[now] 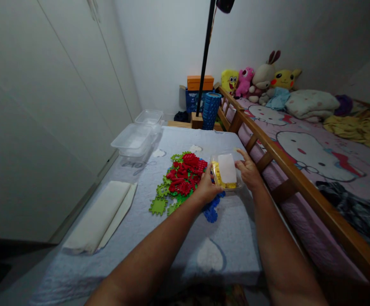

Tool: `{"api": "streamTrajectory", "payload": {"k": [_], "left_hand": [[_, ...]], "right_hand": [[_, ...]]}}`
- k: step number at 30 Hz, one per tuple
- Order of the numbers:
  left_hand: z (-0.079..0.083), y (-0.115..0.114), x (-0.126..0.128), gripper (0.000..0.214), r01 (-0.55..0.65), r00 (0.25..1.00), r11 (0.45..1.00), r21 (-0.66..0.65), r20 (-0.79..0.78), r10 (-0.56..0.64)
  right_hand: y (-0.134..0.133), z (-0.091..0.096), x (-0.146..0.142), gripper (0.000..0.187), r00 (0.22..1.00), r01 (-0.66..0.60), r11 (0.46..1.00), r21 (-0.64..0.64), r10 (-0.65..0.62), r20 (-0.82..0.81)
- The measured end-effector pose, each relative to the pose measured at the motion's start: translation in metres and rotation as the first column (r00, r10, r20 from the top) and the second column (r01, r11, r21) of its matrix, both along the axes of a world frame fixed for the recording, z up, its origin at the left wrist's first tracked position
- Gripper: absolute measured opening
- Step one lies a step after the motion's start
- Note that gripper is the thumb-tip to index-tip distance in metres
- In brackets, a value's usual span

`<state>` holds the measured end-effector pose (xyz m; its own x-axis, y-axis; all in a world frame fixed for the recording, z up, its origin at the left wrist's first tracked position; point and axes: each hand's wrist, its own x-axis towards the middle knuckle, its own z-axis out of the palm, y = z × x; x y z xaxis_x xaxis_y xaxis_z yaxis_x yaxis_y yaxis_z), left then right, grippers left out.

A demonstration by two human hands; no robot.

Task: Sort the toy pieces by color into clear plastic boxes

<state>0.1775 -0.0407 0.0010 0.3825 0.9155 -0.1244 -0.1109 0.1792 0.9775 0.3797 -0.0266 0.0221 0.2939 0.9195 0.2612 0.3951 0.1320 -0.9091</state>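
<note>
A small clear plastic container (239, 183) holding yellow toy pieces (230, 185) is between my hands at the table's right side. A blank white card (227, 168) lies over most of the yellow pieces. My left hand (207, 188) grips the container's left side, thumb near the front corner. On the opposite side, my right hand (249, 171) holds the rim with its thumb and fingers. Beside my left hand is a pile of red toy pieces (185, 172), green interlocking pieces (158, 205) and blue pieces (211, 212), partly hidden by that hand.
Clear plastic tubs (134, 138) stand at the table's back left. Folded whitish paper or cloth (100, 216) lies along the left side. A wooden bed rail (269, 157) runs close by on the right. Behind the table rise a black pole (204, 59) and a blue roller (211, 111).
</note>
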Motion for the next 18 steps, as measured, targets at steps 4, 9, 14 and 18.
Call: {"api": "streamTrajectory", "payload": {"k": [4, 9, 14, 18], "left_hand": [[0.005, -0.001, -0.006, 0.126, 0.008, 1.000, 1.000, 0.001, 0.006, -0.008], [0.012, -0.007, -0.020, 0.121, 0.042, 0.999, 0.999, -0.009, -0.014, -0.042], [0.015, -0.004, -0.032, 0.114, 0.050, 0.999, 0.998, -0.024, -0.001, -0.050], [0.012, -0.001, -0.038, 0.114, 0.091, 0.995, 0.996, -0.023, 0.046, -0.090]], "right_hand": [[-0.005, -0.007, -0.004, 0.050, 0.989, -0.034, 0.998, -0.052, 0.026, -0.143], [-0.010, -0.011, -0.015, 0.039, 0.992, -0.049, 0.996, -0.068, 0.040, -0.117], [-0.016, -0.010, -0.028, 0.054, 1.000, -0.001, 0.995, -0.099, 0.002, 0.008], [-0.022, -0.007, -0.038, 0.058, 0.982, 0.078, 0.997, -0.021, -0.073, 0.174]]}}
